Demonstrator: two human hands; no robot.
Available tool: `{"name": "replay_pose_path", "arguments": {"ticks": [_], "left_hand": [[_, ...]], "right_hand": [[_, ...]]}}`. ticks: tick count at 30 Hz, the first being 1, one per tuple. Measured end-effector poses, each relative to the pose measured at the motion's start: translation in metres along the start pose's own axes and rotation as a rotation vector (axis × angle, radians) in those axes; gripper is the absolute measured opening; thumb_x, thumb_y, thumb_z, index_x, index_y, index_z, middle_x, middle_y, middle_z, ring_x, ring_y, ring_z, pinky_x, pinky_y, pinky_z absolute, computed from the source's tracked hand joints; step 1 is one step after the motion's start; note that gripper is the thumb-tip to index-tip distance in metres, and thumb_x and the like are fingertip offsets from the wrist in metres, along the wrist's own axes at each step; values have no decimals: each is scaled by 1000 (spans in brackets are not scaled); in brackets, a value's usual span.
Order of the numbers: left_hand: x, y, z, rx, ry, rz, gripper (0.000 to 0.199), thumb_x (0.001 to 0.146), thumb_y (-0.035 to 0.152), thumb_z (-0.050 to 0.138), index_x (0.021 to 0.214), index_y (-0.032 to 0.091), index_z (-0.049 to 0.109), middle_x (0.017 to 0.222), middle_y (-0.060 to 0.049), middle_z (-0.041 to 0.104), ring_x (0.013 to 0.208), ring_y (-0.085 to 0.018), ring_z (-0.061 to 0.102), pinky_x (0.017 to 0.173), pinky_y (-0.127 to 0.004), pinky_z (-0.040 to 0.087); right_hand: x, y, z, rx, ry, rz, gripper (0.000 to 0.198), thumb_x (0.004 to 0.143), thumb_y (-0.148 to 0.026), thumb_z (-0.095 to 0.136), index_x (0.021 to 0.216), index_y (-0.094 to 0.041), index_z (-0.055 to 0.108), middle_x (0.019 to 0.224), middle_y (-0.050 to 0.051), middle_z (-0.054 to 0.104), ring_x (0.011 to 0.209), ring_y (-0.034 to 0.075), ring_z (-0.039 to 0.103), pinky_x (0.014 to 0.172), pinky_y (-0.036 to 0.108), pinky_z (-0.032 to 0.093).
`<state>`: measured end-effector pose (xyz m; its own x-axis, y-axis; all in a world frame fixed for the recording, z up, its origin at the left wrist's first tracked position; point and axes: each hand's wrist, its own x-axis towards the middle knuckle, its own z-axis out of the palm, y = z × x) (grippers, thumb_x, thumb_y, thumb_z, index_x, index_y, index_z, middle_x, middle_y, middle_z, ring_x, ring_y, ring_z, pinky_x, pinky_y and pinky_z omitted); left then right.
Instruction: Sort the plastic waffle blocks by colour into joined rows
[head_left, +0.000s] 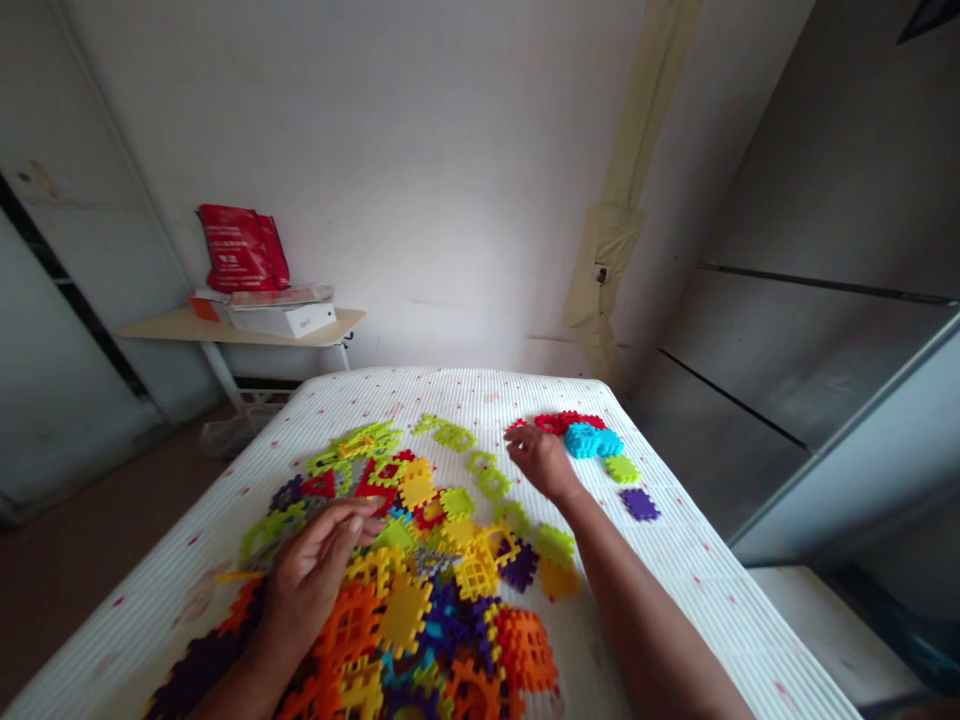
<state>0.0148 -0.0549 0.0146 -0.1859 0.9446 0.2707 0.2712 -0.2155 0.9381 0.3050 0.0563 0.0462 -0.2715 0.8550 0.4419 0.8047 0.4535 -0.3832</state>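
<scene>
My left hand point(319, 560) hovers over the left side of a mixed heap of plastic interlocking tiles, fingers extended and thumb apart, with nothing visible in it. Below it are orange tiles point(349, 620) and yellow tiles point(405, 612). My right hand point(540, 460) is farther out, its fingers curled together at a small red interlocking tile point(516, 426); the hand partly hides the grip. Just beyond it lies a row of red tiles point(581, 421). Light-blue tiles point(583, 441) sit to its right, with a green tile point(622, 469) and a purple tile point(640, 504) nearer me.
A white ribbed cloth point(697, 590) with red specks covers the table. Green tiles point(455, 436) trail along the heap's far side. Behind on the left, a small side table point(169, 326) carries a red bag point(240, 248) and a white box point(289, 319). A grey cabinet point(750, 400) stands at right.
</scene>
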Motion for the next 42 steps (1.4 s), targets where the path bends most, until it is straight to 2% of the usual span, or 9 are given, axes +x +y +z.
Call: {"name": "replay_pose_path", "arguments": {"ticks": [3,6,10,15,21,31,36,40,42], "left_hand": [[4,-2,-2,80,98,88,24,84,41,48,93,22,59,99,-4,65,86,-18,62,81,-30,50],[10,-8,-1,213,57,159,25,82,38,48,95,22,61,107,-6,64,101,-21,59,92,-35,45],[14,-18,2,319,-58,85,34,80,35,44,108,22,58,108,-7,67,102,-22,61,93,-40,46],[12,-25,5,319,-148,0,45,82,32,39,124,19,48,112,-9,65,100,-21,64,93,-41,46],[12,-19,7,281,-174,-46,49,81,31,36,127,17,43,118,-13,60,89,-20,67,84,-40,50],[12,-23,10,296,-115,48,44,76,24,43,118,19,54,102,-8,67,81,-19,67,81,-38,51],[12,-20,9,308,-72,70,43,74,24,45,115,19,56,103,-8,66,85,-19,65,85,-38,50],[12,-18,7,293,-50,63,41,77,32,48,115,21,56,112,-8,64,95,-20,63,87,-38,49],[12,-16,7,214,-46,21,43,78,38,51,117,20,56,113,-9,64,100,-21,62,87,-36,49]], "right_hand": [[-1,-44,24,183,-188,-305,28,80,-8,48,94,-22,69,94,1,69,87,12,61,79,21,44],[-1,-75,48,174,-321,-445,31,77,-4,50,92,-23,70,93,0,69,92,13,60,84,23,43],[3,-94,71,39,-441,-500,27,80,-11,54,100,-24,67,98,2,66,96,15,58,83,24,45],[5,-107,77,-202,-492,-451,25,84,-27,54,108,-24,62,101,7,60,92,20,57,73,28,49],[9,-116,76,-324,-464,-464,32,81,-39,58,107,-22,60,102,10,57,89,23,56,64,32,52],[14,-110,83,-291,-439,-566,13,80,-27,59,86,-17,63,96,8,59,86,19,56,68,27,50],[12,-98,62,-250,-370,-469,16,80,-28,59,91,-17,63,101,7,60,93,19,55,74,26,48],[9,-85,48,-157,-240,-391,22,82,-28,57,102,-20,62,109,6,57,98,19,54,81,28,46],[7,-83,44,-99,-216,-406,26,83,-29,56,107,-23,61,111,5,57,99,18,54,83,28,45]]}}
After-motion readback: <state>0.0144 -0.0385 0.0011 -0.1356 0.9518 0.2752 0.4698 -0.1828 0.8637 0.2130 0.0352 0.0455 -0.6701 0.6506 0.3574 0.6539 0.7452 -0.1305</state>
